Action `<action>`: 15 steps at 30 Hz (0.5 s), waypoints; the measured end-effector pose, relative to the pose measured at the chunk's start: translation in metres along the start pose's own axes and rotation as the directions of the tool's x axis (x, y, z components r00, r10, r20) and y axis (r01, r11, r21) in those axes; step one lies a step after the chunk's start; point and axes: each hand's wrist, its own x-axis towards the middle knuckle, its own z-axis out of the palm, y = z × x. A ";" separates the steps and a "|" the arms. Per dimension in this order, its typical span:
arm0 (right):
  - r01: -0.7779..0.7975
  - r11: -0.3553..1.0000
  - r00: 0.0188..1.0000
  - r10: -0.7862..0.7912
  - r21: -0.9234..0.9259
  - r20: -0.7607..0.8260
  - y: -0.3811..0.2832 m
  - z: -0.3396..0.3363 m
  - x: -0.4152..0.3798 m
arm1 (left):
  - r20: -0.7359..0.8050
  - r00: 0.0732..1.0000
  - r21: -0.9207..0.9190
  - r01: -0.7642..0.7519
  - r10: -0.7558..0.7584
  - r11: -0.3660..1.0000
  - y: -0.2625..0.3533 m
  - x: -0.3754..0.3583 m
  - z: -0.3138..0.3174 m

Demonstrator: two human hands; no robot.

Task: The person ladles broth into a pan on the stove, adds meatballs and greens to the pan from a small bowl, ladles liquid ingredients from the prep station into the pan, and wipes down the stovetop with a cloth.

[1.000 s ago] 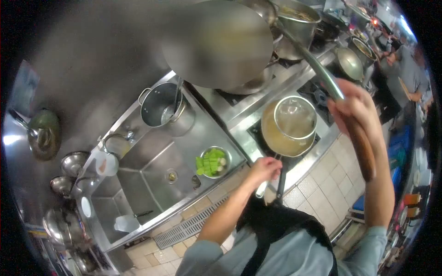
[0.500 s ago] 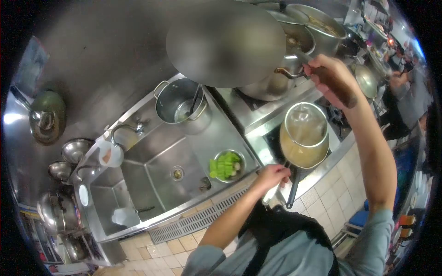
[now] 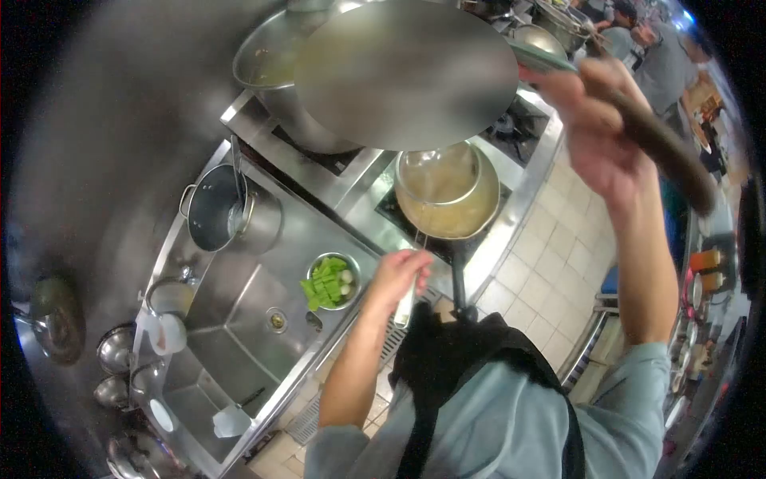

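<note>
My left hand is closed around the pale handle of a round strainer. The strainer rests over a pan of yellowish liquid, whose black handle points toward my body. Raised at the upper right, my right hand grips a thick brown handle. A greenish-grey part of that tool runs leftward and vanishes behind a large blurred oval, so its far end is hidden.
Left of the stove, a metal bowl of cut greens and a deep pot stand beside a steel sink. A larger pot sits behind. Two people are visible at the far upper right.
The view has turned, so the stove, pan and sink appear further left. My right hand, with the brown handle, shows nearer and blurred. My left hand still holds the strainer.
</note>
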 end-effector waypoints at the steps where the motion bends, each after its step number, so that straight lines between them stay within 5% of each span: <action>1: 0.023 1.000 0.999 -0.023 0.003 -0.033 -0.002 -0.002 -0.018 | -0.006 1.000 -0.009 0.017 -0.017 1.000 -0.002 0.000 0.001; 6: -0.050 0.957 0.977 -0.012 -0.285 -0.213 0.008 -0.033 -0.102 | 0.015 0.999 0.045 0.036 -0.036 0.998 -0.014 0.006 0.011; 9: -0.345 0.650 0.826 -0.132 -0.677 -0.548 0.037 -0.046 -0.134 | 0.008 1.000 -0.004 -0.017 0.017 1.000 -0.029 0.003 0.026; 11: -0.402 0.677 0.778 -0.102 -0.617 -0.620 0.059 -0.065 -0.145 | 0.024 0.999 -0.011 -0.039 0.040 0.999 -0.037 0.003 0.032; 15: -0.528 0.525 0.767 -0.045 -0.668 -0.641 0.089 -0.101 -0.163 | 0.008 0.998 -0.049 -0.059 0.060 0.997 -0.048 0.004 0.040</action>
